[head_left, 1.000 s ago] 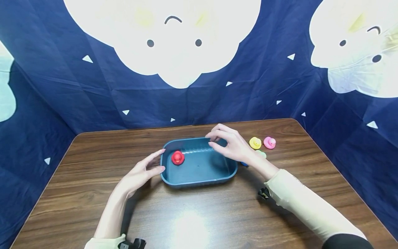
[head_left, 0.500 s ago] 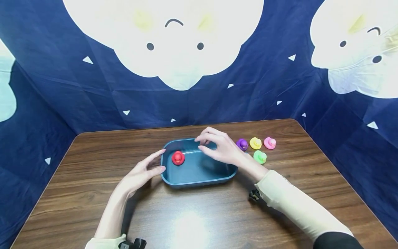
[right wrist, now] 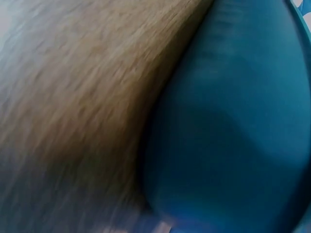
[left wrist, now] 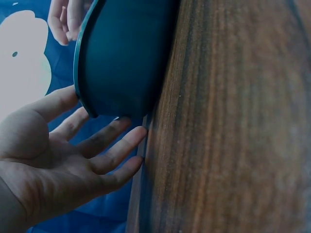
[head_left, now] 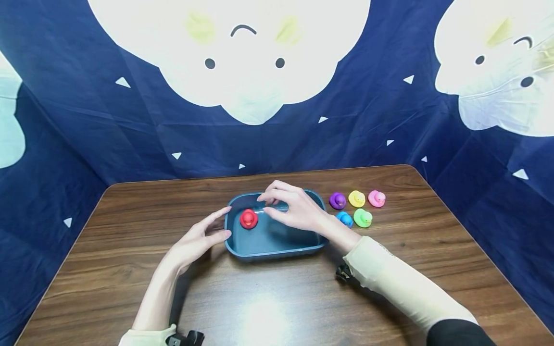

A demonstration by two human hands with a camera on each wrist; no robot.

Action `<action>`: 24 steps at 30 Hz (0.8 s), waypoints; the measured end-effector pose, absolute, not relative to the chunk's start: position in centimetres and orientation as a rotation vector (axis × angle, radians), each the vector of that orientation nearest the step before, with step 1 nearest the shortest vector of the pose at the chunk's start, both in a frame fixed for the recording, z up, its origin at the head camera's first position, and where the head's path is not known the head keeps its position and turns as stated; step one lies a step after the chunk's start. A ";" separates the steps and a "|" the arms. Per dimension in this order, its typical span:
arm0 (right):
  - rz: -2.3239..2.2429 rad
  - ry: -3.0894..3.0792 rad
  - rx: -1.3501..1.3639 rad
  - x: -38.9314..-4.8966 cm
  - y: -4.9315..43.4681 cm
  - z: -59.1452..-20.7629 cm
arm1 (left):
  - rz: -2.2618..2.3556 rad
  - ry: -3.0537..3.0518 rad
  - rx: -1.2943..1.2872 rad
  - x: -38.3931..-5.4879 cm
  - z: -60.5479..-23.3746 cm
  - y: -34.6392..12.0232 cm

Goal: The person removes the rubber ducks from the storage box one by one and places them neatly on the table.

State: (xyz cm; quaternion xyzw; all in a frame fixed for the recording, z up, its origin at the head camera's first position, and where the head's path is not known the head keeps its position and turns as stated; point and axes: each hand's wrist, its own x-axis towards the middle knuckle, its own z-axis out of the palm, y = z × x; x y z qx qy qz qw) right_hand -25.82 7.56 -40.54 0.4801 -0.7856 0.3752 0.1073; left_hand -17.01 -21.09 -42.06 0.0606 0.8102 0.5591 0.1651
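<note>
A teal plastic bin (head_left: 281, 252) lies on the wooden table with a red rubber duck (head_left: 248, 218) inside, near its left end. My left hand (head_left: 195, 242) touches that left end, its fingers and thumb spread and mostly straight; in the left wrist view the fingertips (left wrist: 121, 124) reach to the bin's end wall. Over the bin's middle hovers my right hand (head_left: 294, 206), fingers loosely bent, thumb apart, nothing visible between them. It is to the right of the red duck and not touching it. The right wrist view shows the bin's outer side (right wrist: 228, 121), without the hand's fingers.
Right of the bin, several more rubber ducks sit on the table (head_left: 173, 192): purple (head_left: 337, 200), yellow (head_left: 357, 198), pink (head_left: 376, 198), blue (head_left: 345, 219) and green (head_left: 362, 218). The right forearm (head_left: 402, 278) passes in front of them. A blue cloud-print cloth (head_left: 277, 149) hangs behind the table.
My right hand has moved left over the bin toward the red duck, uncovering the purple, blue and green ducks. The left hand stays at the bin's left end.
</note>
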 end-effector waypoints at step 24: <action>1.161 -2.448 1.463 -26.3 4.4 -42.1 | 1.592 2.297 0.170 -17.1 -42.2 -21.2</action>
